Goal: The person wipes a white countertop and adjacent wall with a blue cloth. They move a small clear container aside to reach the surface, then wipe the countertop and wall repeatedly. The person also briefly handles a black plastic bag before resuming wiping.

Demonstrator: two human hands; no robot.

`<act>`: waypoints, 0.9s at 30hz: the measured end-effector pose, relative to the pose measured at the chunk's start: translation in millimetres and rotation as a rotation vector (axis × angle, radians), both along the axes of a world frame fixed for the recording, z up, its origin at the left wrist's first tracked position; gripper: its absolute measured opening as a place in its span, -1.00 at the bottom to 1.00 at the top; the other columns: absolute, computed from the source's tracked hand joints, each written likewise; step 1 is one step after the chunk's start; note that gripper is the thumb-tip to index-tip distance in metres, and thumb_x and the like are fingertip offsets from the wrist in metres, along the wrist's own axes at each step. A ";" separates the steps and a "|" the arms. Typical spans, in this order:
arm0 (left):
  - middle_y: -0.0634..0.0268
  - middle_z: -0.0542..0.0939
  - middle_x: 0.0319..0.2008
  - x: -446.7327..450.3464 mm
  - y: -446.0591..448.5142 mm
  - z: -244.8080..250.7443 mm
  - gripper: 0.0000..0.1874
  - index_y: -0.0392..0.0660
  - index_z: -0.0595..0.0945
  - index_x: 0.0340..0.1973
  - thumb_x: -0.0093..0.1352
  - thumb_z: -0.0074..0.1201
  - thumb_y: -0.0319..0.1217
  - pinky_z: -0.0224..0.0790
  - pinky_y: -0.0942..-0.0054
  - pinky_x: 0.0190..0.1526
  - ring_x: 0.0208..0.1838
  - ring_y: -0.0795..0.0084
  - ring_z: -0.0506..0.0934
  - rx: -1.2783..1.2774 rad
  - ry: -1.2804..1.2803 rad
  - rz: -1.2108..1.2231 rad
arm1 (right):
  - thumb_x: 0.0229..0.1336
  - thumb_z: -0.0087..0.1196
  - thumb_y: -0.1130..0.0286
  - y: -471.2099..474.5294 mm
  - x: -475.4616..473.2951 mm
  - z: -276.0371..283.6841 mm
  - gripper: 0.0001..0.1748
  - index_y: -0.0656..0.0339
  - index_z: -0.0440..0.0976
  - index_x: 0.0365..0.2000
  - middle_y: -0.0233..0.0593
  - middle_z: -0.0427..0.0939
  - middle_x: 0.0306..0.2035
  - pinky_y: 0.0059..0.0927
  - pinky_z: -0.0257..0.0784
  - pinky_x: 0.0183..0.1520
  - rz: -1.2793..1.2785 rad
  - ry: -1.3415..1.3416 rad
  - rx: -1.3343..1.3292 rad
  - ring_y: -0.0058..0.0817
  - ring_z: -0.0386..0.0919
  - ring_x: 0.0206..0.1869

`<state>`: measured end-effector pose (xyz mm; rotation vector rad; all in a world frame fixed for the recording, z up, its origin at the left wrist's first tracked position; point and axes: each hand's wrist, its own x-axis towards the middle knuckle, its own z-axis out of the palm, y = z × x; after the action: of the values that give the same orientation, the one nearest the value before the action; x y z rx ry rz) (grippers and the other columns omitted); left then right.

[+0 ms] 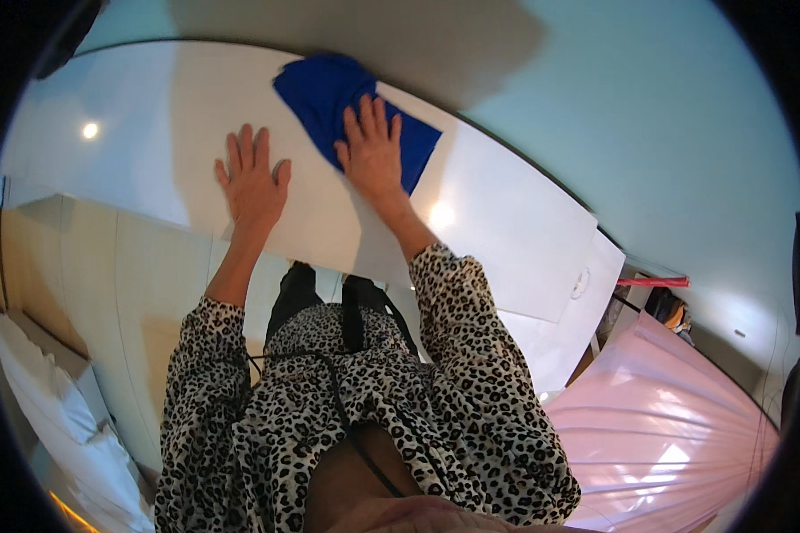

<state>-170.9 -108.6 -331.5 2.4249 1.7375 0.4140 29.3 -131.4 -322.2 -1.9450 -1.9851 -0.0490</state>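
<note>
A blue cloth lies spread on a long white tabletop, close to the wall-side edge. My right hand rests palm down on the cloth's lower part, its fingers slightly apart. To the left of the cloth, my left hand is over the bare white surface with its palm down and fingers apart. It holds nothing; whether it touches the surface is hard to tell. Part of the cloth is hidden under my right hand.
A pale blue-green wall runs along the far edge. At the lower right hangs a pink sheet or curtain, with a red strip above it. Crumpled white material is at the lower left, beside the light panelled floor.
</note>
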 end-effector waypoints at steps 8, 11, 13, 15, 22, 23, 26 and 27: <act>0.21 0.11 0.41 -31.7 17.2 -16.1 -0.40 0.02 0.24 0.32 0.42 -0.11 -0.07 -0.28 -0.15 0.35 0.47 0.08 -0.02 -0.013 0.048 0.012 | -0.12 0.22 0.44 -49.6 -5.1 -0.9 -0.67 0.21 0.53 -0.23 -0.17 0.45 -0.05 -0.15 0.27 -0.03 0.062 0.094 0.119 -0.20 0.39 -0.01; 0.20 0.11 0.41 -45.3 24.8 -21.4 -0.41 0.00 0.27 0.31 0.42 -0.11 -0.07 -0.27 -0.15 0.35 0.46 0.07 -0.01 0.002 0.053 0.002 | -0.15 0.23 0.46 -65.0 -3.9 -4.4 -0.73 0.21 0.55 -0.31 -0.21 0.46 -0.17 -0.23 0.29 -0.15 0.017 0.184 0.106 -0.23 0.40 -0.14; 0.20 0.11 0.41 -55.3 29.9 -25.5 -0.41 0.00 0.27 0.31 0.42 -0.11 -0.08 -0.26 -0.14 0.35 0.47 0.08 -0.02 -0.016 0.060 0.009 | -0.17 0.24 0.47 -68.4 -6.5 -6.6 -0.74 0.21 0.56 -0.33 -0.22 0.46 -0.22 -0.26 0.31 -0.20 0.027 0.205 0.129 -0.24 0.41 -0.18; 0.20 0.11 0.41 -66.1 35.3 -29.6 -0.42 0.00 0.27 0.30 0.43 -0.12 -0.08 -0.26 -0.14 0.35 0.47 0.09 -0.02 -0.023 0.067 0.010 | -0.18 0.25 0.46 -67.0 -12.7 -6.4 -0.72 0.20 0.56 -0.32 -0.22 0.47 -0.22 -0.27 0.31 -0.22 0.050 0.226 0.151 -0.24 0.42 -0.19; 0.21 0.16 0.39 -106.2 69.5 -54.9 -0.44 0.01 0.30 0.29 0.43 -0.15 -0.06 -0.19 -0.15 0.34 0.45 0.09 0.03 -0.021 0.063 0.011 | -0.13 0.24 0.44 -59.6 -37.8 3.9 -0.58 0.18 0.51 -0.15 -0.14 0.43 0.01 -0.18 0.27 0.00 0.099 0.345 0.079 -0.20 0.38 0.06; 0.21 0.18 0.38 -110.1 68.3 -64.0 -0.44 0.01 0.32 0.27 0.43 -0.14 -0.05 -0.17 -0.16 0.33 0.45 0.10 0.04 -0.072 0.074 0.048 | -0.13 0.24 0.44 -63.4 -36.7 0.0 -0.56 0.18 0.50 -0.12 -0.13 0.43 0.03 -0.18 0.26 0.03 0.136 0.316 0.152 -0.19 0.37 0.10; 0.15 0.28 0.32 -104.3 86.8 -60.5 -0.46 -0.04 0.41 0.20 0.38 -0.06 -0.05 0.04 -0.08 0.27 0.35 0.09 0.24 -0.232 0.078 0.215 | -0.12 0.24 0.40 -69.5 -20.2 -5.1 -0.50 0.21 0.44 -0.07 -0.12 0.41 0.06 -0.17 0.23 0.08 -0.103 0.154 0.111 -0.21 0.35 0.15; 0.14 0.34 0.26 -95.5 91.7 -57.6 -0.47 -0.05 0.44 0.16 0.37 -0.04 -0.06 0.12 -0.05 0.21 0.27 0.08 0.32 -0.220 -0.020 0.144 | -0.12 0.25 0.39 -71.7 -13.9 -7.2 -0.51 0.22 0.44 -0.08 -0.12 0.41 0.05 -0.17 0.23 0.08 -0.191 0.087 0.109 -0.22 0.35 0.13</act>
<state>-266.4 -16.9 -389.0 2.1471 1.8480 0.2454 15.4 -203.2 -329.4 -2.0234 -1.7011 -0.1166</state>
